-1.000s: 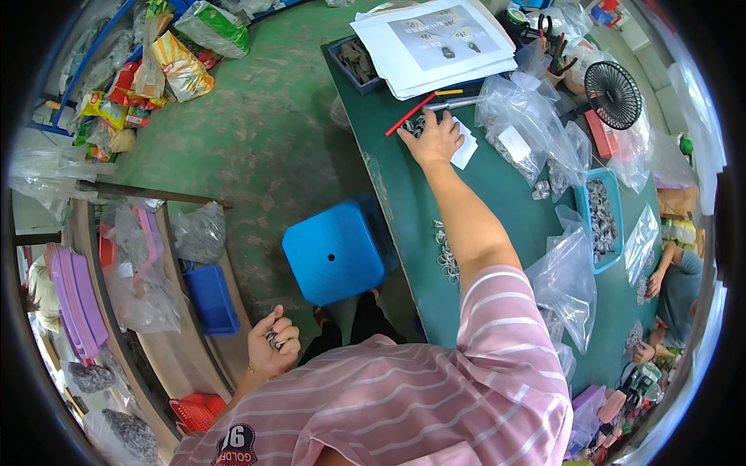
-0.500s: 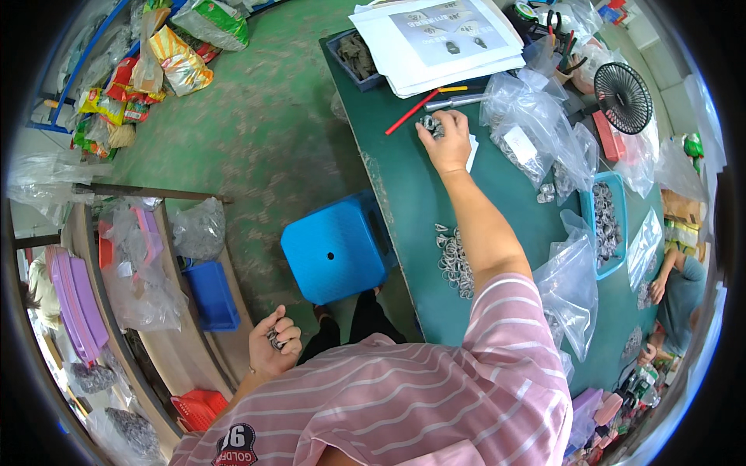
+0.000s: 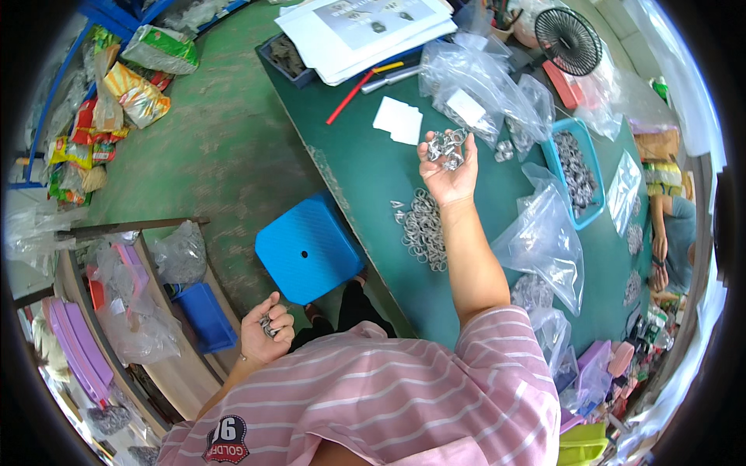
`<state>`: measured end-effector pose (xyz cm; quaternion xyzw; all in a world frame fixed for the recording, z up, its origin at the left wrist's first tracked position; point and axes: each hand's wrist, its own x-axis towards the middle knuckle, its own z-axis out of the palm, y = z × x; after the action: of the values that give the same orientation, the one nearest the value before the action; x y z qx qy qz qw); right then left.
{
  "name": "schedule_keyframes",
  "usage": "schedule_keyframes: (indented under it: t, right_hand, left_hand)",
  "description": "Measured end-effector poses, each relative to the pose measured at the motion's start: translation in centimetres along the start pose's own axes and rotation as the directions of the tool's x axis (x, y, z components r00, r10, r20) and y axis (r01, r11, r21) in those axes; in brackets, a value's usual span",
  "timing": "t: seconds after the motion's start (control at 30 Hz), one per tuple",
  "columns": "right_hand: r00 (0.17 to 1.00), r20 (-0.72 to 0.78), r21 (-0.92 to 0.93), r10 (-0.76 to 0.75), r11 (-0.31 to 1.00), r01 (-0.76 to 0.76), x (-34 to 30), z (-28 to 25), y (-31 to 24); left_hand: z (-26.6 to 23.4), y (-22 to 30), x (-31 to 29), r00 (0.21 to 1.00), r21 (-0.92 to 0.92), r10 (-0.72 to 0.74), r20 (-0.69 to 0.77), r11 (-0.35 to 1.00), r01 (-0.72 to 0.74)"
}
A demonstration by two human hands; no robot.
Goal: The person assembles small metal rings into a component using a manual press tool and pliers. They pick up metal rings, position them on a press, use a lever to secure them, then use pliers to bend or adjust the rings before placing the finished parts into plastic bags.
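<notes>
Turned palm-up since earlier, our right hand (image 3: 451, 177) cups small metal pieces (image 3: 447, 147) in half-curled fingers, near the loose ring pile (image 3: 424, 231) on the table (image 3: 350, 147); our left hand (image 3: 258, 342) curls closely around more pieces (image 3: 268, 326).

Your short-sleeved pink shirt (image 3: 373, 380) has thin white stripes. The shiny little metal pieces (image 3: 446, 149) in your right hand (image 3: 453, 182) are silver, and so is the heap of small metal rings (image 3: 423, 231). Your flat table (image 3: 365, 171) is dark green. You have a bright blue square plastic stool (image 3: 311, 242), a light blue plastic tray (image 3: 589, 218), a long thin red stick (image 3: 350, 98) and a round black fan (image 3: 569, 40).
</notes>
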<state>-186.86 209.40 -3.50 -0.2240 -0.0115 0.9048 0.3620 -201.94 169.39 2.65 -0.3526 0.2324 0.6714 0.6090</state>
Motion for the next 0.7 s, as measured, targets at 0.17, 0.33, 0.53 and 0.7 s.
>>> schedule_keyframes:
  t: [0.17, 0.33, 0.53, 0.7]
  right_hand:
    - [0.987, 0.159, 0.109, 0.029, 0.993, -0.047, -5.0, 1.0, 0.3]
    - [0.986, 0.169, 0.130, 0.006, 0.991, -0.029, -8.9, 2.2, 1.0]
    - [0.958, 0.285, 0.190, 0.027, 0.978, -0.084, -13.1, 2.2, 2.2]
    - [0.963, 0.268, 0.163, 0.027, 0.984, -0.073, -17.0, 2.6, 4.3]
  left_hand:
    - [1.1, -0.6, 1.1, 0.999, 0.058, -0.047, -0.019, 0.997, 0.048]
    - [2.2, -1.1, 1.6, 0.996, 0.107, -0.080, -0.046, 0.991, 0.085]
    - [3.6, -1.8, 2.2, 0.994, 0.277, -0.110, -0.003, 0.955, 0.107]
    - [8.6, -4.2, 2.4, 0.987, 0.697, -0.018, 0.160, 0.710, -0.100]
